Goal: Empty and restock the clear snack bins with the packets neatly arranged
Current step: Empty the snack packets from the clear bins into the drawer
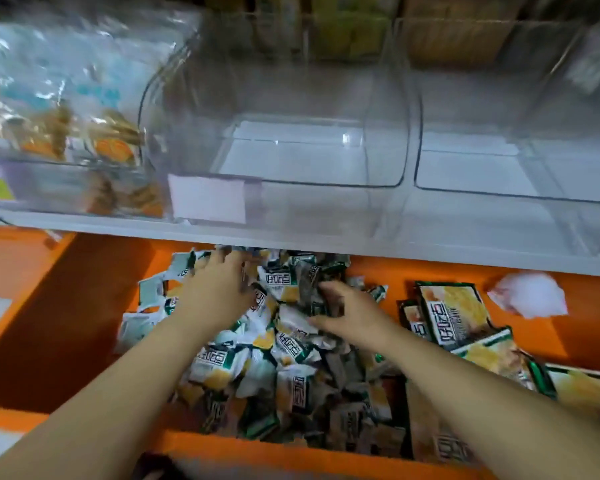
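A heap of small green, white and yellow snack packets (274, 368) lies on the orange lower shelf (66, 306). My left hand (219, 289) rests flat on the heap's far left side, fingers stretched toward the back. My right hand (350, 313) curls its fingers and thumb round a few packets at the heap's top. Above, on the white shelf (291, 237), stands an empty clear bin (274, 109) with a blank white label on its front. A second empty clear bin (516, 133) stands to its right.
A clear bin full of biscuit packets (66, 133) stands at the left. Larger bags of the same snack (454, 310) lie right of the heap, with a crumpled white wrapper (530, 299) beyond. More packed goods fill the blurred back row.
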{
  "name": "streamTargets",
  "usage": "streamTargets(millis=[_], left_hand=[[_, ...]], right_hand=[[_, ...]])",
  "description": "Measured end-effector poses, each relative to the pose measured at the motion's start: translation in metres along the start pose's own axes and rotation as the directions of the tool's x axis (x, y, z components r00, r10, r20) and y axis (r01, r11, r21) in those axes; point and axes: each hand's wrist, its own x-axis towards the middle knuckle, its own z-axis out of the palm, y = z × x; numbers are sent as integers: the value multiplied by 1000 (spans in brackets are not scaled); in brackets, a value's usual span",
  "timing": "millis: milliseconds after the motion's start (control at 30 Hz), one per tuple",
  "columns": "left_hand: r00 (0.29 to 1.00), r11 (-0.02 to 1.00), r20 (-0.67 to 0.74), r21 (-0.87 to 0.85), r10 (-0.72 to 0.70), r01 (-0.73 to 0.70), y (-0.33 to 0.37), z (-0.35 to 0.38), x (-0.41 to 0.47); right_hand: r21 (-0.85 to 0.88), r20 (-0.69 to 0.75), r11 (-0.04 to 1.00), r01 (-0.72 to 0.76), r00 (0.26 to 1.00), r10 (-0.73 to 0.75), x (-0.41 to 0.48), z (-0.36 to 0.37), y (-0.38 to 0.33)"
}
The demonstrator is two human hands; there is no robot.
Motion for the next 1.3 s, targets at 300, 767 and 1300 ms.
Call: streamTargets(millis=[300,767,1300], left_hand=[[741,726,386,220,549,-652,124,74,18],[411,403,799,233,439,-885,163,179,51],[464,436,777,273,426,-857,94,141,39]], right_hand=[[-696,215,718,-15,949,229,-17,-68,126],[-784,301,621,-17,864,404,-24,-82,177],[-632,675,631,450,719,164,-50,-40,167]])
